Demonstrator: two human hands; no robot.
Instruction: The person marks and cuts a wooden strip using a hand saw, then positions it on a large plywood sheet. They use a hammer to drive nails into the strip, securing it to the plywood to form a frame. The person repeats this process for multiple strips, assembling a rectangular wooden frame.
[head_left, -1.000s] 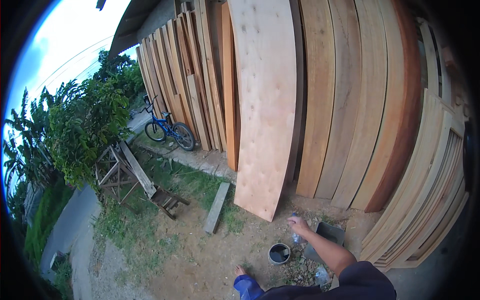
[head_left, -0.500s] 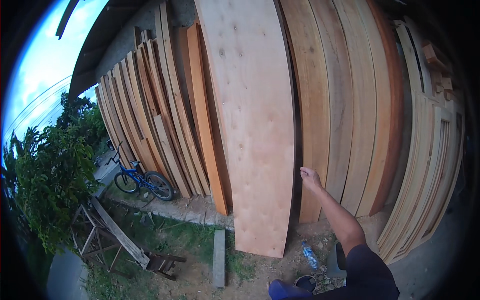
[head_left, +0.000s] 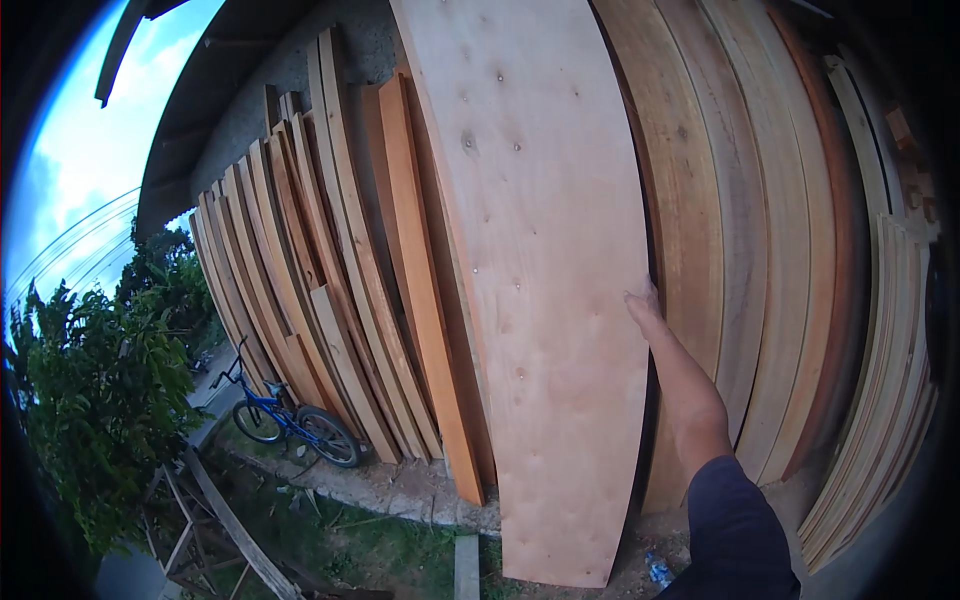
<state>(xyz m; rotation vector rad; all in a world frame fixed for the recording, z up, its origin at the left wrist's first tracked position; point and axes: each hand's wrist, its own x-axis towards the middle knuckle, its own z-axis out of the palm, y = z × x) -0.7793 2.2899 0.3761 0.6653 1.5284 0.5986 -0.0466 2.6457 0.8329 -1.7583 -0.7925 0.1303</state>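
Note:
A tall, pale plywood panel [head_left: 560, 400] leans upright in front of me, its lower end at the ground. My right hand [head_left: 644, 302] is at its right edge, with the thumb side on the front face and the other fingers hidden behind the edge. The hand looks closed around that edge. Just right of the panel, wide wooden planks [head_left: 740, 250] stand side by side against the wall. My left hand is out of view.
Several narrow boards [head_left: 290, 260] lean at the left, with an orange-brown beam [head_left: 430, 290] nearest the panel. A blue bicycle [head_left: 285, 420] stands before them. Wooden frames [head_left: 870, 400] lean at far right. A wooden trestle [head_left: 215, 520] stands lower left; a plastic bottle [head_left: 658, 568] lies near the panel's foot.
My right hand has gone from just beside the panel's right edge to gripping it. The view has tilted up, so the scene sits lower and the panel looks larger.

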